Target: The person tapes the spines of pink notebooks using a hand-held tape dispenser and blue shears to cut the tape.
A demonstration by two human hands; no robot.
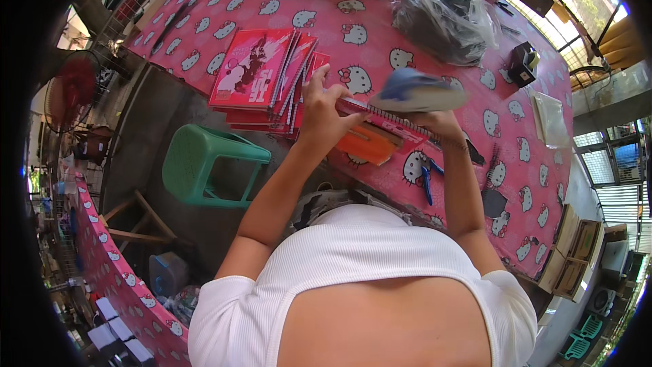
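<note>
My left hand (322, 110) presses down on a red spiral-bound notebook (401, 130) lying on the pink cat-print tablecloth (272, 0). An orange booklet (370, 144) lies under it near the table edge. My right hand (440, 122) holds the notebook's right end, and a blurred blue-and-white sheet (418, 92) is lifted above it. A fanned stack of red notebooks (261, 75) sits just left of my left hand.
Blue-handled pliers (426, 180) lie by the table edge. A grey plastic bag (445, 20) sits at the back, a small black box (523, 64) and a clear sleeve (551, 119) to the right. A green plastic stool (204, 163) stands on the floor to the left.
</note>
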